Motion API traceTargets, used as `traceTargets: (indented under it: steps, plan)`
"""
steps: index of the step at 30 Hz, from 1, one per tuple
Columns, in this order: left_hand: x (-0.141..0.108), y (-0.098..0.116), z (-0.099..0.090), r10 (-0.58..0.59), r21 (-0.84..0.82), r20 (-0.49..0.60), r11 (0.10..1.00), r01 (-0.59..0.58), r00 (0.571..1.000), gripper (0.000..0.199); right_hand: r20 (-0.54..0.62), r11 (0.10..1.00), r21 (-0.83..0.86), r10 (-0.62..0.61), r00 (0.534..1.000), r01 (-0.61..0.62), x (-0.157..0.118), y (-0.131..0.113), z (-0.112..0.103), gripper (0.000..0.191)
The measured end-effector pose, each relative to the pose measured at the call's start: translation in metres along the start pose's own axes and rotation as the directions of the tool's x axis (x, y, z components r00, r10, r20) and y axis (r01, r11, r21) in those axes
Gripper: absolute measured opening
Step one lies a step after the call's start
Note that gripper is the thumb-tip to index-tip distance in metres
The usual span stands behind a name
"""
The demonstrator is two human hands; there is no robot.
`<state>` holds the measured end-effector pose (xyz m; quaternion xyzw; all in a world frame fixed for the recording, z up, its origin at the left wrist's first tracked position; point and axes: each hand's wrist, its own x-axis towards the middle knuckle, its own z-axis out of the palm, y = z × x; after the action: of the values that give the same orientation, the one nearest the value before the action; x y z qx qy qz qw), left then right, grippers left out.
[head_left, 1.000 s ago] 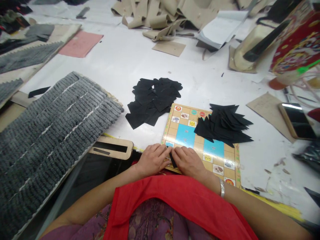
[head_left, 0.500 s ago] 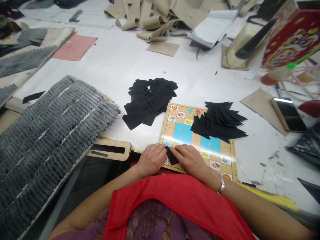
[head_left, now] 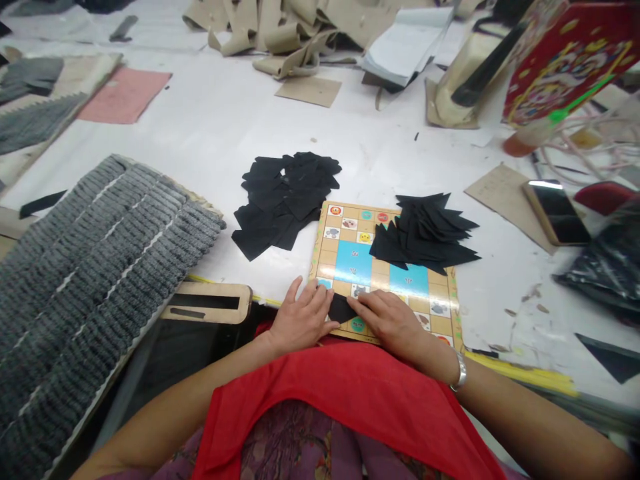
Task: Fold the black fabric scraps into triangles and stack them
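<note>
A small black piece [head_left: 341, 309] lies on the patterned game board [head_left: 327, 257] near its front edge, between my two hands. My left hand [head_left: 301, 315] rests at the piece's left side, fingertips on its edge and thumb pointing toward it. My right hand [head_left: 393, 322] has its fingers together, their tips pressing on the piece's right side. Beyond the board's left edge is a loose pile of black pieces [head_left: 287, 197]. Another pile, of pointed black pieces [head_left: 425, 233], lies on the board's right part.
Ribbed grey fabric [head_left: 100, 287] covers the left side, beside a slotted wooden template [head_left: 210, 303]. A phone [head_left: 557, 212] lies on cardboard at the right. Beige strips [head_left: 280, 33], a paper pad [head_left: 405, 47] and a red box [head_left: 570, 63] stand farther back.
The view has shifted slightly right. My left hand's fingers have spread and its thumb shows. The black piece between my hands now looks wider and lower in outline.
</note>
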<state>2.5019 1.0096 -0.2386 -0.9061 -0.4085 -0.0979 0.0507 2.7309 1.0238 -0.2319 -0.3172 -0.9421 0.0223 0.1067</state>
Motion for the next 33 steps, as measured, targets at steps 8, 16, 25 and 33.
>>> traceTargets:
  steps: [8, 16, 25, 33]
  plan:
    - [0.008, 0.012, 0.003, 0.063, 0.063, 0.034, 0.996, -0.065, 0.997, 0.073, -0.009, 0.999, -0.048, -0.001, 1.0, 0.001, -0.015, 0.0, -0.008, 0.03]
    - [0.015, 0.022, 0.002, 0.123, 0.073, 0.085, 0.989, -0.13, 0.989, 0.073, -0.009, 0.997, -0.074, 0.004, 1.0, -0.004, -0.025, 0.005, -0.006, 0.029]
    - [0.023, 0.027, 0.003, 0.185, 0.012, 0.135, 0.982, -0.189, 0.973, 0.065, -0.012, 0.998, -0.065, -0.006, 1.0, 0.005, -0.032, 0.005, -0.009, 0.028]
    - [0.025, 0.028, 0.005, 0.186, 0.006, 0.142, 0.982, -0.189, 0.972, 0.062, 0.048, 0.99, 0.058, 0.125, 0.991, -0.127, -0.035, 0.003, -0.009, 0.034]
